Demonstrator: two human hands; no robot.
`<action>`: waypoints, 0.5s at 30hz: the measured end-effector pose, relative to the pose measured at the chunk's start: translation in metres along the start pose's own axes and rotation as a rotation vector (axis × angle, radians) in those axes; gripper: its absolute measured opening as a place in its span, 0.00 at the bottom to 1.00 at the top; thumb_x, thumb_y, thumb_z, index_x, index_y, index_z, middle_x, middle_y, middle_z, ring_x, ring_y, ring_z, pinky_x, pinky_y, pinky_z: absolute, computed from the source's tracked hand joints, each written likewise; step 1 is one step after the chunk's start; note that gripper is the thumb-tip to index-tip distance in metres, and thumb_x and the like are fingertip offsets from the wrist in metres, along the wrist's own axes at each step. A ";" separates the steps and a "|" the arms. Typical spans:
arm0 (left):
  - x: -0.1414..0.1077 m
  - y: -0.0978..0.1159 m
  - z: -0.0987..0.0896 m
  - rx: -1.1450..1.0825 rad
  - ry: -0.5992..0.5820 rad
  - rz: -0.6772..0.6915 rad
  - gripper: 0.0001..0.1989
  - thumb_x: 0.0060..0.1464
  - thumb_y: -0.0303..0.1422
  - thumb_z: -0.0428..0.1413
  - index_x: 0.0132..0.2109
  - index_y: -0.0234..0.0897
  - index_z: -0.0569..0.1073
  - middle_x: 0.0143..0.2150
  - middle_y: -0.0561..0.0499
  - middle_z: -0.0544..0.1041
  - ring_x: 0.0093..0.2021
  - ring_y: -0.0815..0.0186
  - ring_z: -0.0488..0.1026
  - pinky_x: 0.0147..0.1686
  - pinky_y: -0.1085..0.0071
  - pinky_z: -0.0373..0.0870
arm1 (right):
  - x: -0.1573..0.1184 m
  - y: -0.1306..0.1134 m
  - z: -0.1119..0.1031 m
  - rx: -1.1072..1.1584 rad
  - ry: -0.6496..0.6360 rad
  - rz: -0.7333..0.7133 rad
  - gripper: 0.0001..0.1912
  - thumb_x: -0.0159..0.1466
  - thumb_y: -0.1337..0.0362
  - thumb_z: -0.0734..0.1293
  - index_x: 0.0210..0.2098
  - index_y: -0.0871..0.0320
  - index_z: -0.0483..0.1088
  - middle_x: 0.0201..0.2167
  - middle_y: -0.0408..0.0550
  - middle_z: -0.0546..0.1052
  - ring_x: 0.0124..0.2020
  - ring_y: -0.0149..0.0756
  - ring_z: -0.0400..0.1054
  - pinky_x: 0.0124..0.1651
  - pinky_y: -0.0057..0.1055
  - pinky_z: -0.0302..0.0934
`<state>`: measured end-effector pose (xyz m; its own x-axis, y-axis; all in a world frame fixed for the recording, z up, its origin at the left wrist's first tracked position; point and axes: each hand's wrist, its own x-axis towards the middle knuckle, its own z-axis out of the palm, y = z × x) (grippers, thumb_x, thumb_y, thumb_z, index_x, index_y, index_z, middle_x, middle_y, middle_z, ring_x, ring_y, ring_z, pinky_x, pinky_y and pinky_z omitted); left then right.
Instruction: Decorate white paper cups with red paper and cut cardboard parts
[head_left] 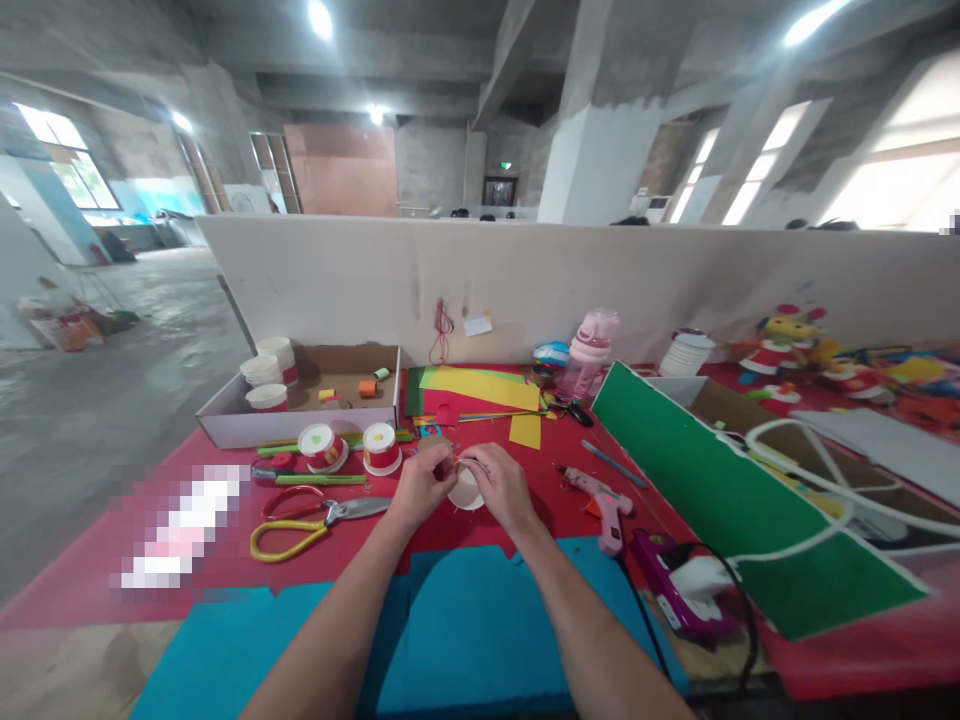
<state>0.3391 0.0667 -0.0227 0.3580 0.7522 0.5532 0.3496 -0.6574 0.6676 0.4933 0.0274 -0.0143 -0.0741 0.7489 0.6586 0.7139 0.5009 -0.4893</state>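
Over the red table covering, both hands meet at a white paper cup [467,492] whose pale wall shows between them. My left hand [422,487] is closed, its fingertips pinched at the cup's upper left edge. Curled over the upper right edge is my right hand [500,484], with thumb and fingers together. Small details at the fingertips are too fine to make out. Scissors [330,515] with red and yellow handles lie left of my left hand. Two red-and-white paper cups [382,450] stand upside down beyond them. A pink glue gun [604,505] rests right of my right hand.
A white box [300,430] with cups and paper pieces stands at back left. Coloured paper sheets [480,388] and a pink bottle [589,350] lie ahead. To the right are a green panel [720,510] and a purple power strip [682,590] with black cord.
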 end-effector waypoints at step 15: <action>0.000 0.001 0.000 0.012 0.011 0.019 0.08 0.48 0.26 0.52 0.24 0.37 0.62 0.22 0.56 0.63 0.24 0.72 0.60 0.25 0.77 0.55 | 0.000 0.000 0.001 0.007 -0.008 0.006 0.09 0.67 0.63 0.59 0.36 0.54 0.71 0.35 0.47 0.76 0.39 0.38 0.69 0.42 0.32 0.61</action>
<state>0.3389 0.0661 -0.0221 0.3553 0.7400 0.5711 0.3529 -0.6720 0.6511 0.4924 0.0277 -0.0152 -0.0753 0.7552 0.6511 0.7093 0.4995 -0.4974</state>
